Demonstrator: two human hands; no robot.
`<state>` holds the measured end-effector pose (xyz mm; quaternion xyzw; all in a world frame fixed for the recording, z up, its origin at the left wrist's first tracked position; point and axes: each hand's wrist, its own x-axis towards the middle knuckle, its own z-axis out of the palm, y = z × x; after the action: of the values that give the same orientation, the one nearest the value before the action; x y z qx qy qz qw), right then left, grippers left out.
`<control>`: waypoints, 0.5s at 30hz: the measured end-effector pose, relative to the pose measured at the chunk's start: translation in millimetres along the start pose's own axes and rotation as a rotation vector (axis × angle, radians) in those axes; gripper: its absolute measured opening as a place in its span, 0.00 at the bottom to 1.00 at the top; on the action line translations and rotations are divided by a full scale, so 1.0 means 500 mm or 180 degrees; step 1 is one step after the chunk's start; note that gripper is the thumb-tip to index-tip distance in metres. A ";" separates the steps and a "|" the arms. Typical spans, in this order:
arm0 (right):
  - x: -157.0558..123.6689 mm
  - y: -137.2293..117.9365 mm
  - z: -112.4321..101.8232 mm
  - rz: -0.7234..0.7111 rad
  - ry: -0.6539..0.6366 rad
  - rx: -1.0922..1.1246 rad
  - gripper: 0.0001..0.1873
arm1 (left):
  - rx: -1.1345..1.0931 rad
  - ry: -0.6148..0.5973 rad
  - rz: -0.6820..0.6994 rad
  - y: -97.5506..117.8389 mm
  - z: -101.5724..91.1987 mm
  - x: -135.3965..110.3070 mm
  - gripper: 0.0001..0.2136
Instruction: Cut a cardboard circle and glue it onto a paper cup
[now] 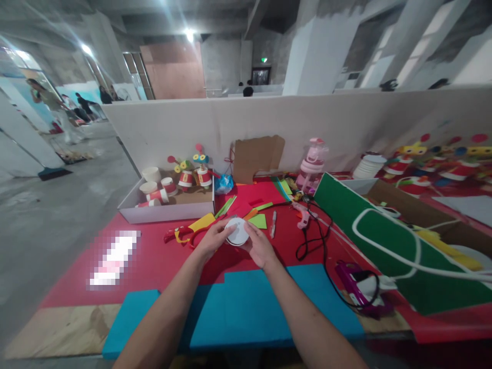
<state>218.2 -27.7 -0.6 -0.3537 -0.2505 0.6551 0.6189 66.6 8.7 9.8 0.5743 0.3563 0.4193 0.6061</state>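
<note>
My left hand (214, 238) and my right hand (261, 246) meet over the red table covering, both closed around a white paper cup (237, 232). Its round white end faces up toward me, with the thumbs pressed at the rim on either side; its side wall is mostly hidden. Just left of my left hand lie scissors with red and yellow handles (180, 235), partly covered by a yellow paper piece (202, 222). Green paper (258, 221) and a craft knife (273, 224) rest beyond and right of my right hand.
A white box (169, 211) holds paper cups and two cup figures. On the right are a pink glue gun (303, 218), black cable (325, 230), purple power strip (357, 289) and green-sided box (384, 246). A pink bottle (310, 166) stands behind. Blue sheets (246, 312) line the front.
</note>
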 end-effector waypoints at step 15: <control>-0.002 0.005 0.001 -0.0195 -0.0039 -0.0432 0.28 | -0.0832 0.0334 -0.0440 -0.006 0.003 0.010 0.26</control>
<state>216.3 -29.0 -1.8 -0.3830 -0.3088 0.6195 0.6117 70.4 12.8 7.4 0.4420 0.3686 0.4489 0.6835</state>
